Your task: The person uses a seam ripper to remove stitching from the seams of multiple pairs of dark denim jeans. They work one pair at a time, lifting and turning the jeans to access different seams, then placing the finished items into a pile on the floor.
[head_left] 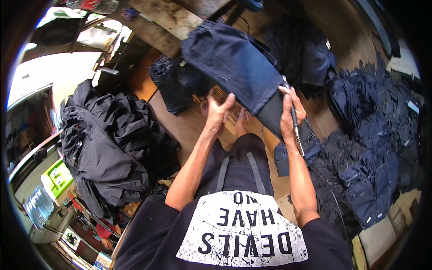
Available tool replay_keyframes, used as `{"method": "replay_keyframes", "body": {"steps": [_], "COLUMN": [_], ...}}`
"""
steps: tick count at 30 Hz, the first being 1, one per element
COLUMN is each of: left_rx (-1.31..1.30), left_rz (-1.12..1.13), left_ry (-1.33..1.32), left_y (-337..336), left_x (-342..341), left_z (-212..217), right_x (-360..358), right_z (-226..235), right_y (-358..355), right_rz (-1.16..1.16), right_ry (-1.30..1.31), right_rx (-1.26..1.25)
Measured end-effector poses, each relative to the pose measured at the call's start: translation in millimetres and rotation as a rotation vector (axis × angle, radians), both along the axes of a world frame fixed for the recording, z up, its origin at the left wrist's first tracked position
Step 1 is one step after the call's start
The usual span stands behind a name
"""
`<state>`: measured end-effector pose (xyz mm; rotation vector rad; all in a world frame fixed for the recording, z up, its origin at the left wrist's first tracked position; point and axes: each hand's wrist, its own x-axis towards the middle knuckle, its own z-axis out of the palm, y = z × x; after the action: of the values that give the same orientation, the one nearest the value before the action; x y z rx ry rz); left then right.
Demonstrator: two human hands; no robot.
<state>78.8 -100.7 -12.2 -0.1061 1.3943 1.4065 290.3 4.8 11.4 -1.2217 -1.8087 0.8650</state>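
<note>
We see a dark blue pair of jeans (234, 63) stretched over a slanted black board (281, 118) in the upper middle of the view, its lower hem running from about 9 o'clock to 4 o'clock of the cloth. The left hand (219, 112) presses flat against the hem, fingers spread wide, its grip closed on nothing. The right hand (288, 114) sits at the hem's 4 o'clock end, its grip wrapped tight around a slim pen-like tool (294, 121) whose cable (326, 184) trails toward 5 o'clock. At 9 o'clock of the hands lies a big heap of black garments (108, 144), and at 3 o'clock a spread of dark blue jeans (373, 148) covers the floor. Another folded pair (168, 83) hangs at 10 o'clock beside the board. At 7 o'clock we make out a green-and-white machine (54, 180); what it holds we cannot tell.
</note>
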Motion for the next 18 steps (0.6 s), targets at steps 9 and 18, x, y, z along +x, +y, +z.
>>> {"method": "replay_keyframes", "body": {"steps": [9, 18], "left_rx": [0.087, 0.013], "left_rz": [-0.359, -0.563], "left_ry": [0.189, 0.853], "left_y": [-16.9, -62.9], "left_x": [6.2, 21.8], "left_z": [-4.8, -74.2], "right_x": [27.6, 42.7], "right_z": [-10.1, -20.3], "right_y": [9.7, -7.4], "right_rz": [0.274, 0.453], "right_ry": [0.051, 0.082], "right_rx": [0.054, 0.160]}}
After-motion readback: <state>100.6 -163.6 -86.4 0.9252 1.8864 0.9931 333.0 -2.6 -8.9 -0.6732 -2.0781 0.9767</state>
